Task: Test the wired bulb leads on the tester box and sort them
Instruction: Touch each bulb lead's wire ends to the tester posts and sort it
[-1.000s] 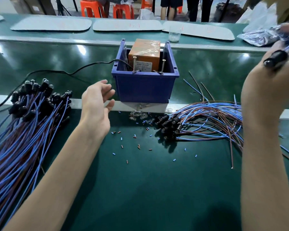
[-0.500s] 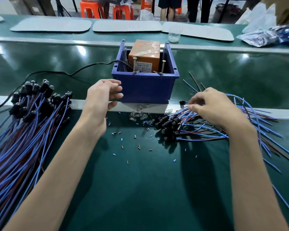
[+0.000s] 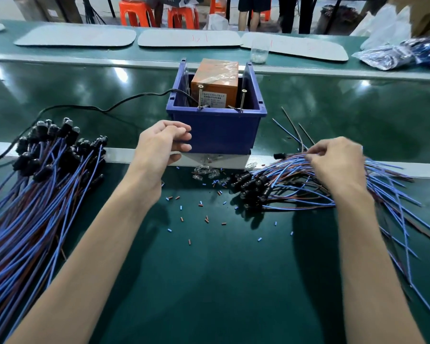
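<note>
- Head view: on the green worktop (image 3: 209, 281), the left heap of leads (image 3: 35, 194) fans out beside my left forearm, its black bulb holders at the far end.
- A black cable (image 3: 109, 109) runs from the left edge into the blue bin (image 3: 216, 130).
- Cut insulation scraps (image 3: 204, 219) and small clear bulbs (image 3: 206, 173) litter the worktop between my arms, just in front of the bin.
- Farther back lie grey mats (image 3: 189, 38), a clear cup (image 3: 258, 52) and plastic bags (image 3: 387, 58).
- The bin holds the orange tester box (image 3: 215, 78); two screws (image 3: 199, 96) stand upright at its front rim.
- My left hand (image 3: 159, 147) is at the bin's front left corner, fingers (image 3: 184, 135) curled in, with nothing visible in them.
- My right hand (image 3: 338, 165) rests on the right heap of leads (image 3: 296, 184), fingers pinching blue wires.
</note>
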`<state>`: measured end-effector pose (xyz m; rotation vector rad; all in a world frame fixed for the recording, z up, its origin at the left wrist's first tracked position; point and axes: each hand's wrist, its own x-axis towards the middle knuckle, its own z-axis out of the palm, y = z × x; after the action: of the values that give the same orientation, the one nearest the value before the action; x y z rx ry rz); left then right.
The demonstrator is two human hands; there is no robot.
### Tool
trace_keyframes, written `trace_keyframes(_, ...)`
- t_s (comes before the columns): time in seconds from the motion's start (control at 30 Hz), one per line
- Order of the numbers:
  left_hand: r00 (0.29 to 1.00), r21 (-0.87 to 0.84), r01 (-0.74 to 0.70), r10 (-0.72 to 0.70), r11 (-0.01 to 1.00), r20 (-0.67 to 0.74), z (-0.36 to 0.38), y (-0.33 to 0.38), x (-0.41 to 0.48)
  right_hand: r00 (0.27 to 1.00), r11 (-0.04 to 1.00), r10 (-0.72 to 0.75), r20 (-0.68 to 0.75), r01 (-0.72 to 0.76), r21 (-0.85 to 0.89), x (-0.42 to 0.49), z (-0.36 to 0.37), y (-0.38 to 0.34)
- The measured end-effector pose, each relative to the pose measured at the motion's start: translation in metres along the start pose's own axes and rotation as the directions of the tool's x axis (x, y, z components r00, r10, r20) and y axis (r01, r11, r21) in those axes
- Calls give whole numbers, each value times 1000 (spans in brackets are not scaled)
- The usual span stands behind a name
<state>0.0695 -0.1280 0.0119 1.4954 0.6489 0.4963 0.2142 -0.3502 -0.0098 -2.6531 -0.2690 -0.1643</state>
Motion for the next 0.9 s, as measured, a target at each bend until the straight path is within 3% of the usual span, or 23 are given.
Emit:
trace_keyframes(0.1,1000,0,1,-1,1000,-9,-2,1,1,983,993,-90,-157,101,67,4,-27,-2)
trace_keyframes(0.17,1000,-3,3,-3,1000,-11,-3,1,2,937,970,-187,-296,224,95,2,-45,-5)
trace_keyframes(0.23,1000,-3,7,-7,1000,-10,-3,0,2,901,935,-262,-345,326,141,-3,-54,-10)
trace_keyframes(0.3,1000,7,13,-13,1000,-10,-4,-1,3,909,910,-333,-249,380,167,-6,-51,-14)
trace_keyframes(0.37,1000,49,23,-23,999,2,-5,-1,4,928,916,-371,-30,371,152,-6,-39,-15)
trace_keyframes(0.43,998,160,31,-39,987,47,-10,0,9,918,939,-342,200,328,104,-5,-23,-15)
trace_keyframes(0.5,995,341,23,-54,940,84,-20,-2,16,897,956,-292,333,279,86,-6,-8,-15)
trace_keyframes(0.57,999,589,4,-34,808,39,-37,-7,24,903,970,-243,354,228,84,-7,0,-15)
trace_keyframes(0.67,990,888,77,69,453,-121,-60,-9,27,932,977,-211,295,198,73,-6,-2,-14)
trace_keyframes(0.9,969,962,204,105,183,-226,-88,-4,31,962,987,-156,224,147,56,-2,-4,-15)
